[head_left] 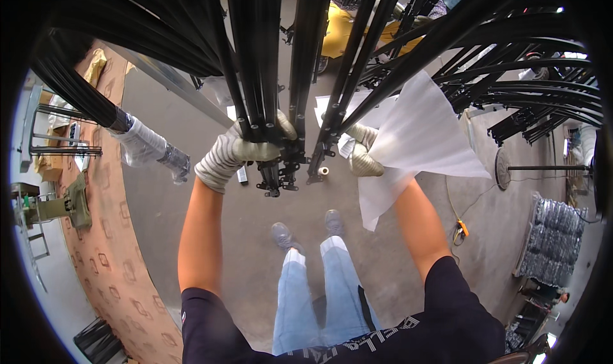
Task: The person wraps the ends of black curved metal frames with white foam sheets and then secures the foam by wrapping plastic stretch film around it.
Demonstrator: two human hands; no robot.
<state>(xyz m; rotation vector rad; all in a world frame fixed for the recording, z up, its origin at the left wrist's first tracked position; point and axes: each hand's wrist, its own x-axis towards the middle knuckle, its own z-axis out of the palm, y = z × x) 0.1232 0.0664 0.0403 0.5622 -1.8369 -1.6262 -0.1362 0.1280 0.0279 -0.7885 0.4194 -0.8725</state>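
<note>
Long black metal tubes point(257, 64) with small brackets at their lower ends hang in front of me from the top of the view. My left hand point(239, 152), in a striped white work glove, is closed around several of them just above the brackets. My right hand point(364, 154), gloved alike, pinches a thin white wrapping sheet point(426, 134). The sheet spreads out to the right, and part of it droops over my right wrist. Beside the right hand, close but seemingly apart, are the ends of another pair of black tubes point(329, 124).
At left, a plastic-wrapped tube bundle point(150, 144) juts over a patterned tan covering point(112, 236). More black tubes point(530, 89) fan out at right. A round-based stand point(503, 169), an orange-handled item on a cord point(462, 228) and a wrapped stack point(550, 242) are farther right. Someone in yellow point(337, 32) is beyond the tubes.
</note>
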